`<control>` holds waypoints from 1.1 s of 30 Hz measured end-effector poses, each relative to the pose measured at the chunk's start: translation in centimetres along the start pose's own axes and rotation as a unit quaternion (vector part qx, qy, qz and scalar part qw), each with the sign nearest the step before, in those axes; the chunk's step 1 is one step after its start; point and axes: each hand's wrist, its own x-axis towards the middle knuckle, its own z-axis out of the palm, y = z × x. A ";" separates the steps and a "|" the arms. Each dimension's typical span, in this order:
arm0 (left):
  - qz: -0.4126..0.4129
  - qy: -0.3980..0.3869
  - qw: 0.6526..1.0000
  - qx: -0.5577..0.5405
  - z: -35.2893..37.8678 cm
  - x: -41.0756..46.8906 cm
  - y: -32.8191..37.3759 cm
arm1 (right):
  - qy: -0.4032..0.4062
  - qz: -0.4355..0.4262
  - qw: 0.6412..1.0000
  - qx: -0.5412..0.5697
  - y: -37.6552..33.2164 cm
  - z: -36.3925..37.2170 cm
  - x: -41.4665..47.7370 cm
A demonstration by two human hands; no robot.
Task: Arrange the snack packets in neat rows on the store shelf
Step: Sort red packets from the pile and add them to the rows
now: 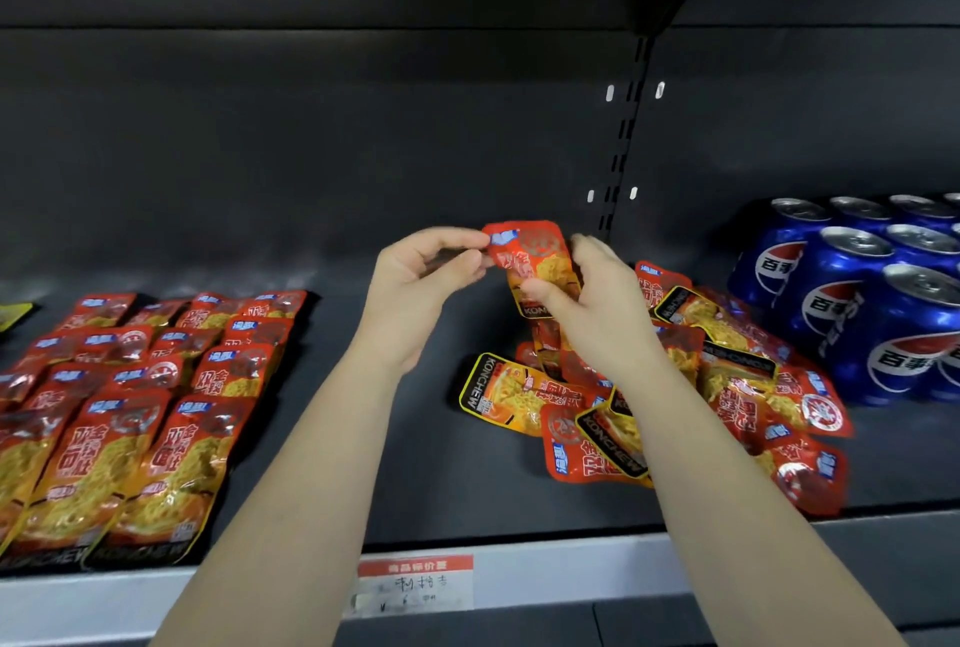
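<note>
A red snack packet (535, 267) is pinched at its top corner by the left hand (426, 293) and gripped lower by the right hand (587, 303), above the unsorted heap (675, 386), seemingly to be flattened for the rows (130, 412) left of both hands.

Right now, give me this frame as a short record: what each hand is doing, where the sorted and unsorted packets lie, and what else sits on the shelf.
left hand: pinches the top corner of the held packet
right hand: grips its lower part
held packet: red-orange, upright, raised above the shelf
arranged rows: left part of shelf
loose pile: right of centre, packets overlapping at mixed angles
blue cans: far right, beside the pile
price tag: front edge, centre
</note>
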 end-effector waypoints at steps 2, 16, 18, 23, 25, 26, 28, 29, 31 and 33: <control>-0.058 -0.001 0.995 0.083 -0.1 0.0 -0.5 | 0.008 0.027 1.000 0.015 0.0 0.0 0.0; -0.178 -0.183 0.893 0.372 -2.3 0.0 -1.3 | 0.026 0.074 0.997 0.014 0.1 -0.3 0.1; -0.157 -0.098 0.895 0.406 -2.8 0.1 -1.3 | 0.020 0.075 0.997 0.014 0.1 -0.2 0.0; -0.140 0.101 0.909 0.380 -3.0 0.4 -1.3 | 0.011 0.075 0.997 0.017 0.3 -0.1 0.0; -0.141 0.138 0.932 0.305 -3.0 0.5 -1.3 | 0.008 0.073 0.997 0.015 0.2 0.0 0.0; -0.143 0.147 0.938 0.279 -3.1 0.5 -1.3 | 0.005 0.072 0.997 0.013 0.2 0.1 0.0; -0.148 0.149 0.945 0.250 -3.1 0.7 -1.4 | 0.003 0.071 0.997 0.009 0.2 0.2 0.0; -0.148 0.147 0.949 0.237 -3.0 0.7 -1.3 | 0.002 0.072 0.997 0.009 0.2 0.2 -0.1; -0.155 0.150 0.953 0.210 -2.8 0.7 -1.0 | 0.000 0.077 0.997 0.012 0.3 0.3 -0.1; -0.159 0.166 0.956 0.184 -2.5 0.5 -0.4 | -0.002 0.080 0.997 0.016 0.2 0.2 0.0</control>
